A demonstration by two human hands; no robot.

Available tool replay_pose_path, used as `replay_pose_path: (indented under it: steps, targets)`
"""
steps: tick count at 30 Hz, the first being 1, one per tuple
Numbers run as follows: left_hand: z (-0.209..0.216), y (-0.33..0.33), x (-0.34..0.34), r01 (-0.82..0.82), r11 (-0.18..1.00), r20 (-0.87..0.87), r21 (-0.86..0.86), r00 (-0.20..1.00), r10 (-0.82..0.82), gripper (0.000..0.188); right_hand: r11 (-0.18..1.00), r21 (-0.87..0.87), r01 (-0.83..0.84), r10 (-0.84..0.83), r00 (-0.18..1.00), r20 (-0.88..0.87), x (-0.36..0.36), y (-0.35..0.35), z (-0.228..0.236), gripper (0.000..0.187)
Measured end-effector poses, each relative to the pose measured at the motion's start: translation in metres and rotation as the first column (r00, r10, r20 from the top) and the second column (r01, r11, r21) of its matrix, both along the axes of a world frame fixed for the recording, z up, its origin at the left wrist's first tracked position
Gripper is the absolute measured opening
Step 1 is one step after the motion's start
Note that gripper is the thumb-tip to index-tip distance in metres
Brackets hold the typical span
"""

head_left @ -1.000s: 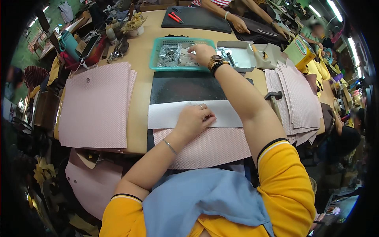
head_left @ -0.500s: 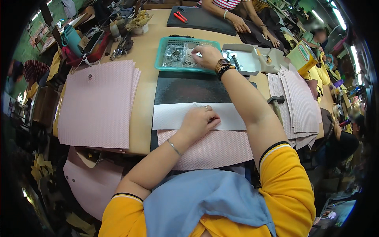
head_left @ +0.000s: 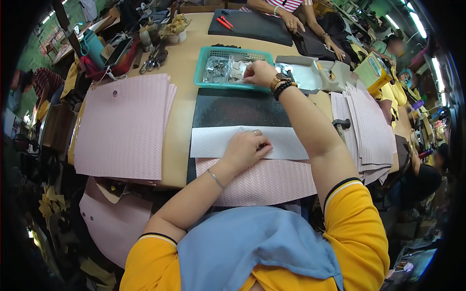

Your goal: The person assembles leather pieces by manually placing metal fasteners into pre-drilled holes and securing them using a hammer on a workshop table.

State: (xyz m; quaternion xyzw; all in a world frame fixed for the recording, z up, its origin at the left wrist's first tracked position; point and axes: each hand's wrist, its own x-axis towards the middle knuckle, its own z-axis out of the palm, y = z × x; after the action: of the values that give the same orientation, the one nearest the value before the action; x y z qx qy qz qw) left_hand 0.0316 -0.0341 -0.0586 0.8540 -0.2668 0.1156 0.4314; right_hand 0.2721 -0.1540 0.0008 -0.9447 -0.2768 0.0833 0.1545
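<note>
My left hand (head_left: 249, 149) lies with curled fingers on the white folded-over strip (head_left: 211, 142) of a pink herringbone-textured sheet (head_left: 262, 182). Its fingertips press together near the strip's middle; whether something is between them is hidden. The sheet overlaps a dark work mat (head_left: 233, 107). Beyond the mat stands a teal plastic basket (head_left: 199, 72), with clear bags of small metal parts (head_left: 216, 69) inside. My right hand (head_left: 262, 73) reaches over the basket's near right part, finger and thumb drawn together at the small pieces. What they pinch is too small to make out.
Stacks of pink sheets lie at left (head_left: 121, 131) and right (head_left: 371, 128). A hammer (head_left: 341, 123) lies beside the right stack. An open grey box (head_left: 303, 77) adjoins the basket. Across the table, a co-worker's hands (head_left: 293, 22) rest near a dark mat with red-handled snips (head_left: 225, 23).
My right hand has shifted slightly nearer and to the right within the basket, its fingertips lower among the parts. My left hand keeps its place on the strip. The whole view has shifted a little.
</note>
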Motion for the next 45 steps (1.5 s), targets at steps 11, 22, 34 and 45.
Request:
replay_pose_path:
  steps: [11,22,34,45]
  targets:
    - [-0.001,-0.005,0.002,0.021,1.000,-0.022,-0.010,1.000,-0.021,0.015,0.976,0.212,0.039,-0.074,0.984,0.164,-0.006,-0.045,-0.007,0.023]
    - [-0.021,0.009,0.011,-0.094,0.853,-0.434,-0.513,0.886,-0.163,0.041,0.608,0.716,0.342,-0.026,0.910,-0.413,-0.203,-0.091,-0.012,0.021]
    - [-0.012,0.003,0.004,0.039,0.951,-0.356,-0.305,0.922,-0.152,0.038,0.630,0.629,0.455,-0.207,0.879,-0.429,-0.243,-0.093,-0.056,0.016]
    - [-0.008,-0.003,0.001,-0.061,0.966,-0.425,-0.253,0.904,-0.054,0.038,0.554,0.701,0.449,-0.127,0.878,-0.461,-0.239,-0.092,-0.063,0.019]
